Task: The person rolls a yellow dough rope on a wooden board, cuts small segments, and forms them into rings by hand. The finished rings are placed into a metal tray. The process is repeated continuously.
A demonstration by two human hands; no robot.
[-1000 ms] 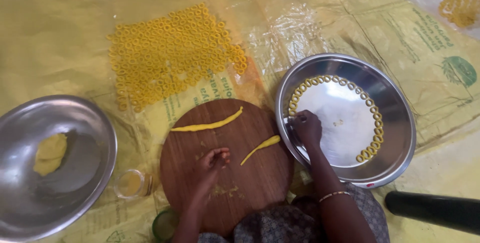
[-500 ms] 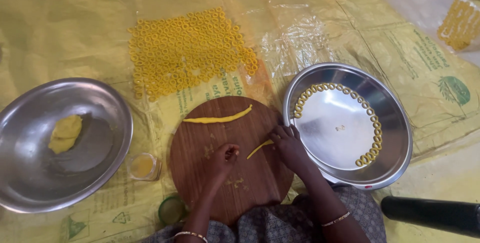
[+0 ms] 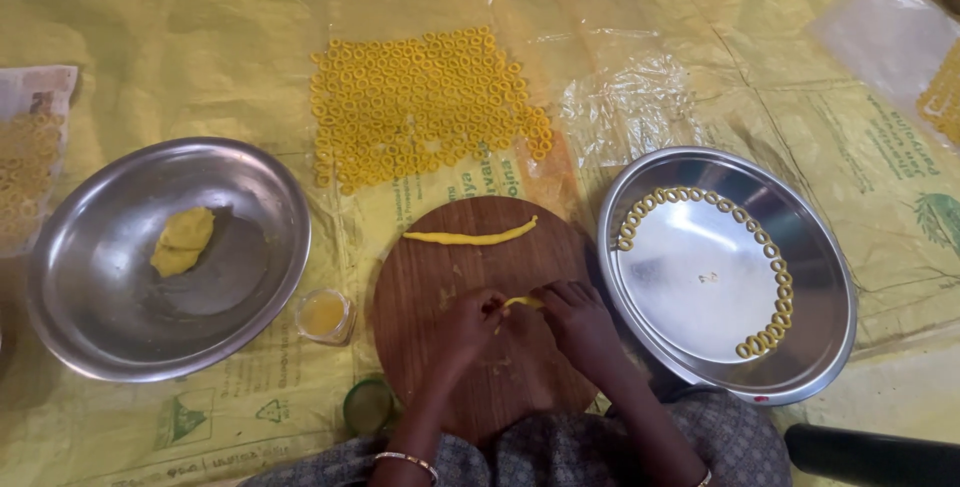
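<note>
A round wooden board (image 3: 440, 277) lies in front of me. Over its middle, my left hand (image 3: 466, 327) and my right hand (image 3: 578, 323) meet, both pinching a short yellow dough strip (image 3: 520, 302). A longer rolled dough strip (image 3: 470, 237) rests near the board's far edge. To the right, a steel plate (image 3: 690, 287) carries small dough rings (image 3: 680, 196) lined along its rim.
A steel bowl (image 3: 100, 297) at left holds a dough lump (image 3: 182, 241). Many dough rings (image 3: 420, 107) dry on the yellow plastic sheet (image 3: 180, 37) beyond the board. A small glass of oil (image 3: 323, 314) and a green lid (image 3: 367, 405) sit left of the board. A black cylinder (image 3: 870, 455) lies lower right.
My right hand has left the steel plate and come onto the board. Both hands now hold the short dough strip that lay loose there. The view has shifted right.
</note>
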